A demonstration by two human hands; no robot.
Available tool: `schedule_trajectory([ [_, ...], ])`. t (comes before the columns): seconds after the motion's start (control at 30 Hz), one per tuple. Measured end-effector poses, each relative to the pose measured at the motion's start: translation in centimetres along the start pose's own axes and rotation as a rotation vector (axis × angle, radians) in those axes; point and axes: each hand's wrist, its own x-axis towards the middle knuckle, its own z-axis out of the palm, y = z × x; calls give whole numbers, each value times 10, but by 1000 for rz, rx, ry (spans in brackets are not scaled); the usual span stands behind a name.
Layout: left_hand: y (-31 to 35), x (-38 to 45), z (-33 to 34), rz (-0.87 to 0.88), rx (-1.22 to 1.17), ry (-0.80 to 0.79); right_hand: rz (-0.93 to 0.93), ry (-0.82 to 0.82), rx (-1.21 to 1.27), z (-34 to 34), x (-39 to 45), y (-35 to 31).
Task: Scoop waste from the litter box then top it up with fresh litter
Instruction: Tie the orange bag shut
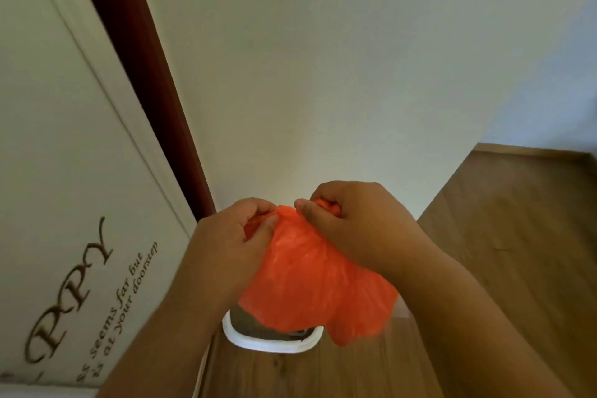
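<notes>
An orange plastic bag (310, 281) hangs in the middle of the view, bunched at its top. My left hand (232, 242) pinches the bag's neck from the left, thumb and fingers curled round a twisted strand. My right hand (352, 223) grips the other gathered end from the right, with a bit of orange plastic showing inside the fist. Below the bag, the white rim of the litter box (274, 344) sits on the wooden floor, and most of it is hidden behind the bag. Its grey inside shows only as a small patch.
A white wall (323, 74) rises straight ahead. On the left stands a white door with script lettering (80, 284) and a dark red frame (142, 81). Wooden floor (517, 236) stretches to the right and below.
</notes>
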Motion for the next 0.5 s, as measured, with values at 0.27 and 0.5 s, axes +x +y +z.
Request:
schedule_trajectory([
  [0.27, 150, -25, -104, 121, 2, 26, -60, 116, 46, -158, -51, -75],
  [0.5, 211, -47, -110, 239, -8, 127, -134, 213, 100, -220, -94, -72],
])
